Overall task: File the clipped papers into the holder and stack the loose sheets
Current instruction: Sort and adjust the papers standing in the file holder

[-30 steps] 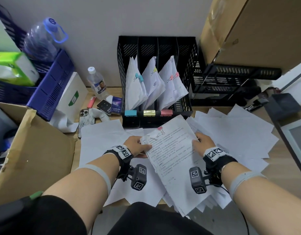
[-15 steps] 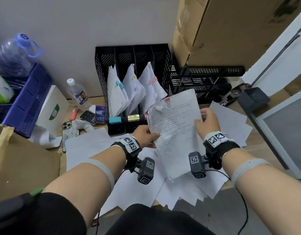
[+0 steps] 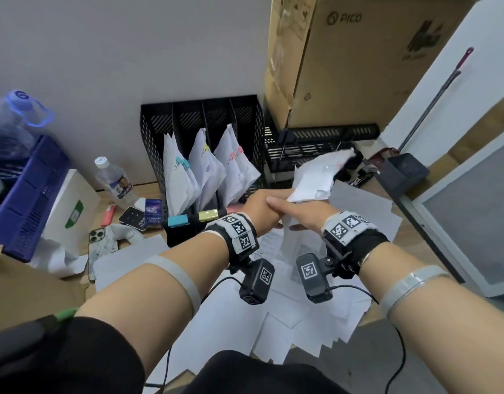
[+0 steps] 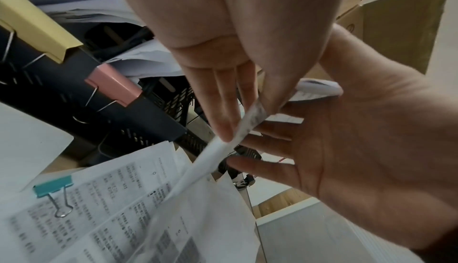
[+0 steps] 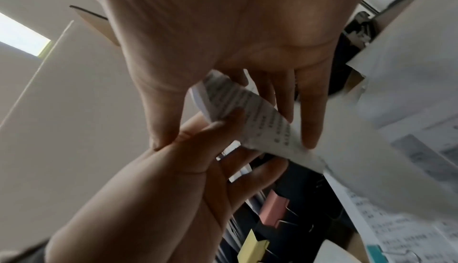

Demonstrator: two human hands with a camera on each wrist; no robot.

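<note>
A black mesh holder (image 3: 199, 115) stands against the wall, its slots holding bundles with blue, yellow and pink clips. Just in front of it my hands meet in the air. My left hand (image 3: 260, 207) and right hand (image 3: 297, 214) both hold one clipped paper bundle (image 3: 316, 177), which flares up and to the right, blurred. In the left wrist view, thumb and fingers pinch the bundle's edge (image 4: 223, 149). The right wrist view shows the bundle (image 5: 260, 122) lying between my right thumb and fingers. Loose sheets (image 3: 367, 211) cover the desk, and a teal-clipped bundle (image 4: 53, 187) lies below my hands.
A large cardboard box (image 3: 359, 66) sits on a black tray rack (image 3: 316, 137) right of the holder. A water bottle (image 3: 114, 180), phones and a blue crate (image 3: 26, 194) crowd the left. An open carton (image 3: 23, 288) stands at the near left and a dark box (image 3: 407, 169) at the right.
My hands lifted the pink-clipped bundle off the desk and came together in front of the holder. The bundle swung over to the right and the view turned right.
</note>
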